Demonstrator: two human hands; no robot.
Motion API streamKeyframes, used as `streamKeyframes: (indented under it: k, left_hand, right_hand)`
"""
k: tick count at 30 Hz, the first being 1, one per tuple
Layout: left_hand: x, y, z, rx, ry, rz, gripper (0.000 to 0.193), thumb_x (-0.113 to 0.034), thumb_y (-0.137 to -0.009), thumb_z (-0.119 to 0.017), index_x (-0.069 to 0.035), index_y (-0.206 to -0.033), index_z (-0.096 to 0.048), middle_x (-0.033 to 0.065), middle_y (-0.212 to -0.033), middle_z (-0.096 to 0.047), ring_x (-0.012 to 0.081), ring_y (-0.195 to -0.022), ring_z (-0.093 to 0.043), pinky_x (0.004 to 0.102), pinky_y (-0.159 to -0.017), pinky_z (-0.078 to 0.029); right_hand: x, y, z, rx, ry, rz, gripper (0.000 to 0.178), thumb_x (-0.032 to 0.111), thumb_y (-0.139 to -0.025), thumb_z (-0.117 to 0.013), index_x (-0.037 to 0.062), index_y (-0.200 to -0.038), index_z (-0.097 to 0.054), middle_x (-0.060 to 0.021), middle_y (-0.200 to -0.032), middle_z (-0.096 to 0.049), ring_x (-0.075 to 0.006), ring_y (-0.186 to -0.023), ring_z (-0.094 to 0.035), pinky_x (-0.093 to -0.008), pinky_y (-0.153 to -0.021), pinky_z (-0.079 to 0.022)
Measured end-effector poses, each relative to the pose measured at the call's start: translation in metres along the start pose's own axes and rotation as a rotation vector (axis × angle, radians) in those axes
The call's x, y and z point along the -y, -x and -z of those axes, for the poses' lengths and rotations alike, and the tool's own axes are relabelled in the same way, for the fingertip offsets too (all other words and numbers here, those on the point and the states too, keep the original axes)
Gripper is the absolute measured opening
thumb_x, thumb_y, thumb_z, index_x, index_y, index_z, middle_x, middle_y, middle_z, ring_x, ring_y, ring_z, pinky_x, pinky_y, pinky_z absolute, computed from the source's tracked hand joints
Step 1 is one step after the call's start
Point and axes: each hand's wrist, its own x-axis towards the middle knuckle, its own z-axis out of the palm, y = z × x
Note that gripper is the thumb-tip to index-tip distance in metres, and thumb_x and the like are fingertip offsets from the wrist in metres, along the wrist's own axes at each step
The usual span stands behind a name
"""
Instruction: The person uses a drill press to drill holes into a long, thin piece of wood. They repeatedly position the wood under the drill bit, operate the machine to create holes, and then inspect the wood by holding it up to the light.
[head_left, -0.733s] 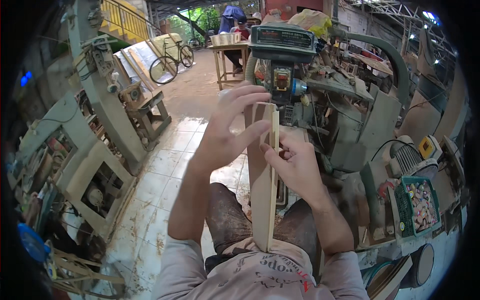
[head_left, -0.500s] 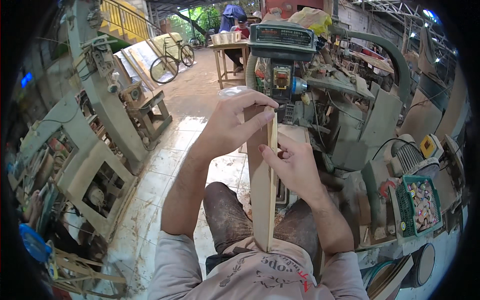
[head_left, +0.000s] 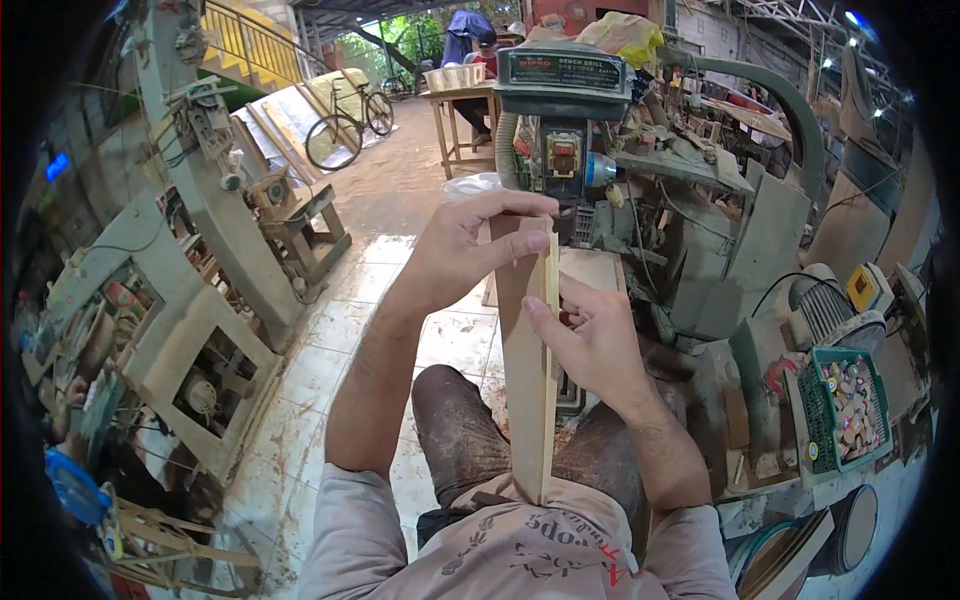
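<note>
A long flat wooden board (head_left: 526, 370) stands nearly upright in front of me, its lower end resting against my shirt at the lap. Along its right edge runs a thin pale wood strip (head_left: 551, 300), lying close against it. My left hand (head_left: 445, 250) is closed on the upper end, with the fingers over the top and the thumb on the near face. Lower down, my right hand (head_left: 595, 335) pinches the right edge, thumb in front; its other fingertips are partly hidden behind the wood.
Straight ahead stands a bench drill (head_left: 563, 80). At right, a green basket (head_left: 845, 410) of small round pieces sits near a dusty motor (head_left: 820, 305). Dusty machine frames (head_left: 215, 375) line the left. A bicycle (head_left: 350, 125) and a person at a table (head_left: 460, 95) are farther back.
The board's top end leans slightly more into view, showing more of its end. Both hands keep their holds at nearly the same places. The whole view has shifted a little.
</note>
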Motion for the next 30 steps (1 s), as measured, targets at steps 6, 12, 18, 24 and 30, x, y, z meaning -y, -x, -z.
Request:
streamKeyframes:
  k: [6,12,18,24,30]
  left_hand:
    - [0.035,0.016,-0.024,-0.156,0.486,0.087,0.076,-0.026,-0.083,-0.074,-0.003,-0.142,-0.032,0.0139,-0.132,-0.048,0.0225,-0.122,-0.045,0.0366,-0.105,-0.036]
    - [0.104,0.1,-0.116,-0.16,0.774,0.4,0.061,-0.031,-0.087,-0.07,0.0,-0.132,-0.044,0.0063,-0.12,-0.058,0.0149,-0.109,-0.056,0.0311,-0.094,-0.045]
    - [0.1,0.085,-0.11,-0.328,0.729,0.27,0.05,-0.036,-0.087,-0.069,-0.002,-0.118,-0.052,0.0051,-0.1,-0.063,0.0135,-0.085,-0.062,0.0284,-0.072,-0.052]
    - [0.103,0.067,-0.068,-0.682,0.723,0.198,0.04,-0.041,-0.092,-0.059,-0.005,-0.109,-0.054,0.0022,-0.085,-0.06,0.0131,-0.074,-0.06,0.0287,-0.063,-0.052]
    - [0.103,0.074,-0.041,-0.967,0.949,0.161,0.035,-0.044,-0.094,-0.055,-0.009,-0.099,-0.057,-0.0005,-0.076,-0.057,0.0113,-0.069,-0.058,0.0268,-0.06,-0.05]
  right_hand:
    - [-0.003,0.001,0.017,-0.064,-0.128,-0.07,0.025,0.015,-0.091,-0.061,-0.0036,-0.107,-0.064,-0.0054,-0.074,-0.067,-0.0053,-0.066,-0.058,-0.0263,-0.057,-0.049]
    - [-0.035,-0.004,0.025,-0.07,-0.191,-0.141,0.022,0.014,-0.093,-0.06,-0.0037,-0.106,-0.064,0.0004,-0.078,-0.064,-0.0009,-0.068,-0.052,-0.0196,-0.055,-0.042]
    - [-0.03,0.012,0.033,0.023,-0.407,-0.334,0.044,0.015,-0.091,-0.064,-0.0035,-0.129,-0.052,-0.0088,-0.104,-0.067,-0.008,-0.089,-0.06,-0.0238,-0.078,-0.05]
    - [-0.079,0.094,0.006,0.254,-0.279,-0.339,0.06,0.015,-0.086,-0.069,-0.0015,-0.138,-0.043,-0.0185,-0.124,-0.06,-0.0169,-0.102,-0.061,-0.0322,-0.091,-0.047]
    - [-0.06,0.135,-0.008,0.142,-0.154,-0.498,0.039,0.009,-0.086,-0.069,-0.0026,-0.121,-0.058,-0.0107,-0.102,-0.07,-0.0092,-0.09,-0.062,-0.0255,-0.08,-0.049]
